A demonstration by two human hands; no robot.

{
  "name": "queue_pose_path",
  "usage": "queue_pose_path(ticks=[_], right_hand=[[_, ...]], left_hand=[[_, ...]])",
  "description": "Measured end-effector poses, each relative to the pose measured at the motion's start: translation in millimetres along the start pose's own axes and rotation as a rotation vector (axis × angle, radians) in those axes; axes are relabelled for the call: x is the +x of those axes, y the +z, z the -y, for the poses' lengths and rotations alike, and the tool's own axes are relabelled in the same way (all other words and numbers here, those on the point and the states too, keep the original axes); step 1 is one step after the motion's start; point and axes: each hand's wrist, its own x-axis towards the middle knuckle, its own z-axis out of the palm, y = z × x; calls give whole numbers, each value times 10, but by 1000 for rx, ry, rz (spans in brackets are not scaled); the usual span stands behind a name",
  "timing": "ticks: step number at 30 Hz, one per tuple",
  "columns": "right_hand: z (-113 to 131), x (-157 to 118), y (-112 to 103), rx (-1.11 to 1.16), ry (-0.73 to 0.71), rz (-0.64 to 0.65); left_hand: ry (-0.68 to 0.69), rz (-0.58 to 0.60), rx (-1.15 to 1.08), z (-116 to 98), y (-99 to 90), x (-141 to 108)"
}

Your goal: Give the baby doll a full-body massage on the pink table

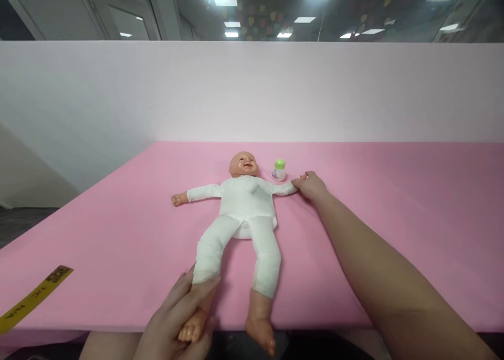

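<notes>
A baby doll (247,200) with a white cloth body lies on its back, its head toward the far wall. My left hand (177,315) is closed around the doll's lower leg and foot on the left side, near the table's front edge. My right hand (311,186) holds the doll's hand on the right side, its fingers closed at the end of the white sleeve. Just beyond that arm, beside the doll's head, stands a small jar (279,171) with a green lid. The doll's other foot hangs over the front edge.
A pink cloth (118,234) covers the table. Behind it rises a white partition (252,92) with glass above. At the front left corner lies a yellow tape strip (35,299) with printing. My legs are below the front edge.
</notes>
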Motion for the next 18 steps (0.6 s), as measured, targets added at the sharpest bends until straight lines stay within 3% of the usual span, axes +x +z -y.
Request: queue_pose_path(ticks=[4, 7, 9, 12, 18], right_hand=[[54, -10, 3, -19, 23, 8], [204, -102, 43, 5, -66, -59], [360, -242, 95, 39, -202, -113], [608, -549, 214, 91, -450, -95], [822, -983, 482, -179, -901, 122]], left_hand=[[-9, 5, -33, -20, 9, 22], [-29, -7, -80, -52, -9, 91], [-32, 1, -105, -75, -15, 171], [-16, 30, -147, -116, -2, 350], [-5, -6, -191, -234, 66, 839]])
